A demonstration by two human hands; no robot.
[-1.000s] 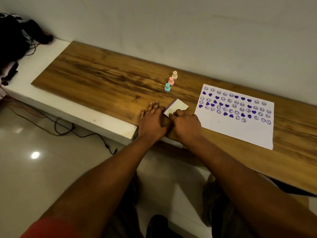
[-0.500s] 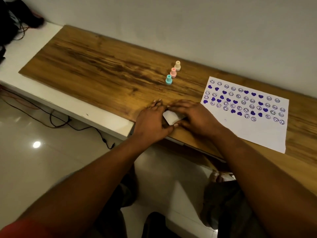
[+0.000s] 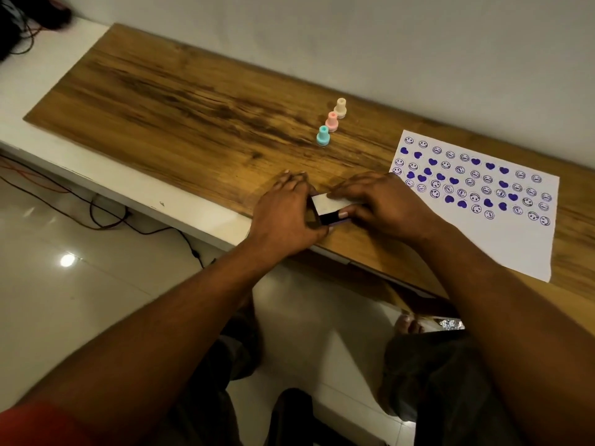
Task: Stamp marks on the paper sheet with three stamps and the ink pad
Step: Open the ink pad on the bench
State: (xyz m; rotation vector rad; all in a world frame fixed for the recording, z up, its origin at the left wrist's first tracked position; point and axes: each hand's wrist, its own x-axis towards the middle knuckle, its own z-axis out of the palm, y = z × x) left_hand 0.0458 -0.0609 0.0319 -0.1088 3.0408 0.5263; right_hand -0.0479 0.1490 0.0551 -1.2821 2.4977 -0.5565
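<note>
A small white ink pad case (image 3: 331, 206) lies near the front edge of the wooden board, its lid nearly down on a dark base. My left hand (image 3: 285, 217) holds its left side. My right hand (image 3: 383, 204) grips the lid, fingers over the top and thumb at the front edge. Three stamps stand in a diagonal row behind: teal (image 3: 323, 136), pink (image 3: 332, 121) and beige (image 3: 340, 108). The paper sheet (image 3: 502, 239) lies to the right, its upper part covered with purple smileys and hearts.
The wooden board (image 3: 180, 104) rests on a white ledge (image 3: 106, 185) against a grey wall. Cables (image 3: 96, 207) trail on the tiled floor below. Dark objects (image 3: 19, 24) with wires sit at the far left corner.
The ink pad lid stood raised a second ago; it is now folded down almost flat. My right hand shifted over the lid's top. The camera view dipped and moved slightly left.
</note>
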